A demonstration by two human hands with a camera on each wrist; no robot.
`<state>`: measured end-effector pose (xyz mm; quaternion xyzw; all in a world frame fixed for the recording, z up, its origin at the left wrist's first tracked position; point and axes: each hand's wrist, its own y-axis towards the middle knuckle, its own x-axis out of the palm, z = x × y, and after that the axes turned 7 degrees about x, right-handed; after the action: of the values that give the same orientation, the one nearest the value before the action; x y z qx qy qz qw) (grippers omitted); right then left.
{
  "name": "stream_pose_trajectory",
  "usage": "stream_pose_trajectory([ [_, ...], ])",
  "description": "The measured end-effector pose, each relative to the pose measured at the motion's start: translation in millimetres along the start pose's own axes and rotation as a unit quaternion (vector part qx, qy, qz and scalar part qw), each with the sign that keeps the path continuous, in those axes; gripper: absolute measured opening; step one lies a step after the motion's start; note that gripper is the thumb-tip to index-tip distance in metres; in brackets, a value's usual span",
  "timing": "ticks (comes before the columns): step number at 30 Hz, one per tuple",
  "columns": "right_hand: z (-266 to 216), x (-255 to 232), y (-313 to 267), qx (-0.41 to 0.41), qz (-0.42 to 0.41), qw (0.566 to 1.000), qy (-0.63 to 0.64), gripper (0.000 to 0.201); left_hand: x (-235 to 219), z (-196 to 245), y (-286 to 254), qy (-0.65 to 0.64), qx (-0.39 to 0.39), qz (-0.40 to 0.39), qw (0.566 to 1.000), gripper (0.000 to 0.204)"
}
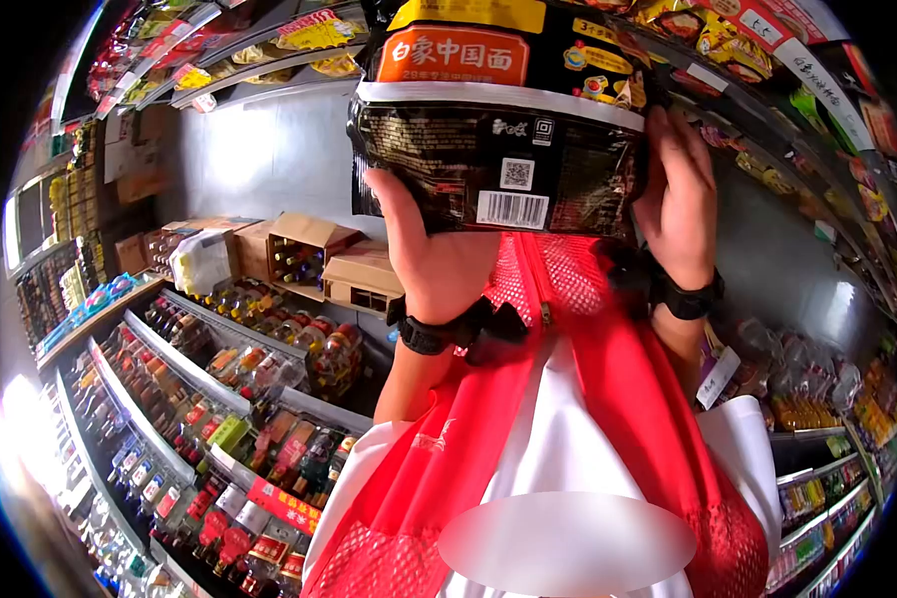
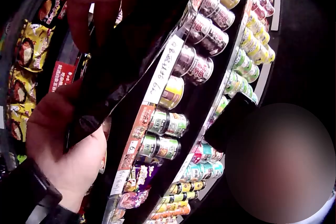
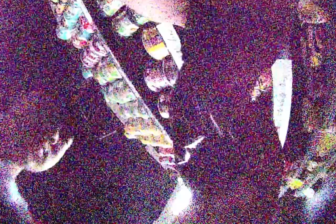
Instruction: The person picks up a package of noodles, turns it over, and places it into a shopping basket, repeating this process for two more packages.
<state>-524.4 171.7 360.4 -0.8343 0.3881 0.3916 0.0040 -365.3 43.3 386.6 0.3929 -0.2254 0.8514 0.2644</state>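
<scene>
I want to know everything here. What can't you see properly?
- Head view: the black noodle packet is cut off at the top edge; its small print is too tiny.
- Right wrist view: grain hides nearly everything.
- Left wrist view: the packet hides the left hand's fingertips.

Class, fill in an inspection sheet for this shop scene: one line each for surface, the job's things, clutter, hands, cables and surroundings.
Surface: no table; shelf rows on both sides of a shop aisle.
Job's things: black noodle pack with an orange label, a barcode and a QR code, held up in front of the upper shelves.
Clutter: open cardboard boxes on top of the bottle shelves.
Hands: left hand grips the pack's lower left edge; right hand holds its right edge. Each wrist wears a black strap.
Cables: nothing seen.
Surroundings: cans behind price labels in the left wrist view; snack packets on high shelves. The right wrist view is too noisy to read.
</scene>
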Motion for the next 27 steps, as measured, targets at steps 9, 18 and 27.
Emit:
stream_pose_trajectory([
  [9, 8.4, 11.6, -6.3, 0.105, -0.031, 0.988, 0.113, 0.039, 2.1, -0.8, 1.7, -0.097, -0.029, -0.034, 0.994, 0.055],
  [18, -4.5, 12.3, -1.2, 0.168, -0.009, 0.952, 0.256, 0.042, 3.7, 1.2, 0.2, -0.118, -0.032, -0.012, 0.992, 0.062],
  [27, 0.8, 19.3, 1.2, 0.141, 0.015, 0.967, 0.21, 0.03, -3.6, 1.6, 5.3, -0.142, -0.041, -0.029, 0.989, 0.056],
])
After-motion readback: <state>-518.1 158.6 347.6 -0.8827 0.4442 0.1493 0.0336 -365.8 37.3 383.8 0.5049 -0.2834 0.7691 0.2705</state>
